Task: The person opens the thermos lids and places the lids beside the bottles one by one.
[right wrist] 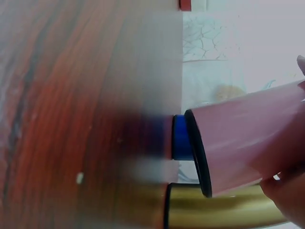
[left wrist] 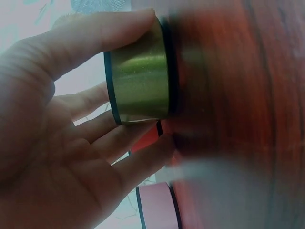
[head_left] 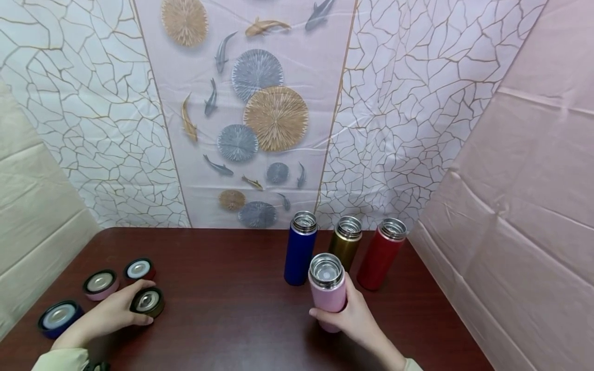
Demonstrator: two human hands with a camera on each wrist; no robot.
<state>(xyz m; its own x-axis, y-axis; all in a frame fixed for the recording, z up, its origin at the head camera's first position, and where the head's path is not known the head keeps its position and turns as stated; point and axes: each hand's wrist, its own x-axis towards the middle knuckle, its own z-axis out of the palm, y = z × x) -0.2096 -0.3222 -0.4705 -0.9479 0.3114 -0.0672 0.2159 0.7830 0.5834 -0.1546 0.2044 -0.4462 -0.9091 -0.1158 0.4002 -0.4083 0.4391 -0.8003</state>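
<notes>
My left hand [head_left: 113, 309] holds a gold bottle lid [head_left: 147, 302] between thumb and fingers, on or just above the table; in the left wrist view the lid [left wrist: 140, 78] has black rims. At the right, my right hand [head_left: 355, 317] grips a lidless pink thermos bottle [head_left: 328, 296] round its side. The right wrist view has the pink bottle [right wrist: 243, 138] tilted, its black base raised off the tabletop. Behind it stand uncapped thermos bottles: a blue one [head_left: 299, 255], a gold one [head_left: 344, 247], partly hidden, and a red one [head_left: 378, 260].
Left of the gold lid are a red lid [head_left: 139, 269], a pink lid [head_left: 100, 284] and a blue lid [head_left: 60, 318], insides up. The dark red wooden table [head_left: 227, 304] ends at a patterned cloth backdrop [head_left: 260, 170]. Pink cloth [head_left: 520, 206] hangs at the right.
</notes>
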